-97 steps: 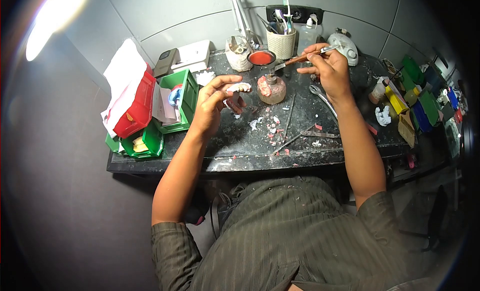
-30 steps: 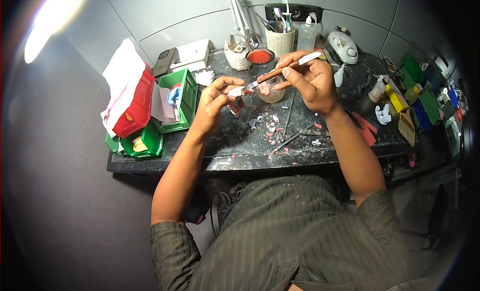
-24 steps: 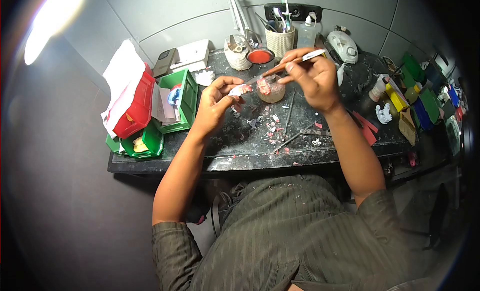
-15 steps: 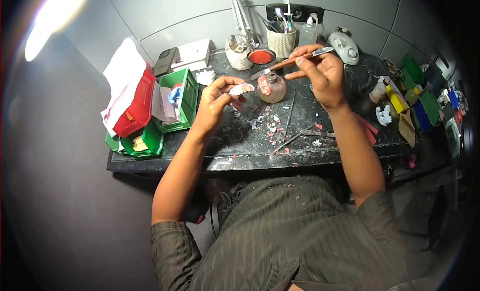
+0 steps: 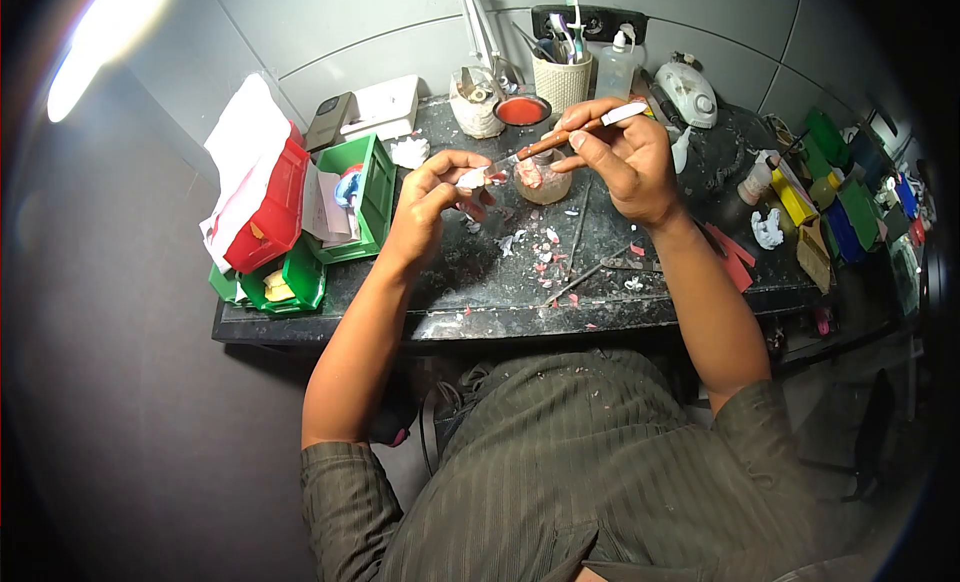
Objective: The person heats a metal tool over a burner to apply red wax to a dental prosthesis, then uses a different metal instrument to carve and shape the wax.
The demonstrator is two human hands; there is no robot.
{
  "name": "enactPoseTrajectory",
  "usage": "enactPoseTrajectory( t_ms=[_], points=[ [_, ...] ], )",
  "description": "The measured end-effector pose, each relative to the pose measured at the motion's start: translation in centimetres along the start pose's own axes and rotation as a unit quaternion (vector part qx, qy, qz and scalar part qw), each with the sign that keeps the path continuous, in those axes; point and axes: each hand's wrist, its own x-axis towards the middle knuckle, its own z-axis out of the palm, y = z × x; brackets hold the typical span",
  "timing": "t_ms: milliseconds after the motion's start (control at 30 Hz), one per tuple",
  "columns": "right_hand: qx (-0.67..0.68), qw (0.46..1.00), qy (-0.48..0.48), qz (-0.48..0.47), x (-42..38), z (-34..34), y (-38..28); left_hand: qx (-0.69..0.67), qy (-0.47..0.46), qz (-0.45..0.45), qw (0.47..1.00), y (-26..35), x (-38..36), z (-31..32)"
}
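My left hand (image 5: 424,210) pinches a small white and pink dental piece (image 5: 474,179) between thumb and fingers. In my right hand (image 5: 640,170) is a wax knife (image 5: 562,138) with a brown handle, held between thumb and fingertips. Its blade points left, with the tip right at the dental piece. Just behind and below the knife stands a squat glass spirit burner (image 5: 546,188) with pink wax on its side, its top partly hidden by the knife and my right fingers. A round tin of red wax (image 5: 522,110) lies behind it.
Pink and white scraps (image 5: 548,257) and thin metal tools (image 5: 578,232) litter the black bench (image 5: 440,302). Green bins (image 5: 375,197) and a red bin (image 5: 275,207) stand left. A woven cup (image 5: 562,87) of brushes is at the back. Pink wax sheets (image 5: 732,257) lie right.
My right hand has moved slightly left and turned the wax knife, bringing its blade from over the burner to the dental piece. My left hand has stayed nearly in place.
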Motion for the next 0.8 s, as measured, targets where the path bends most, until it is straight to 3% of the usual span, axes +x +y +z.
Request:
enactPoseTrajectory(
  t_ms=[800],
  points=[
    [-0.001, 1.000, -0.008, -0.006, -0.08, 0.09, -0.07, -0.005, 0.003, 0.001, 1.000, 0.25, -0.09, 0.13]
  ],
)
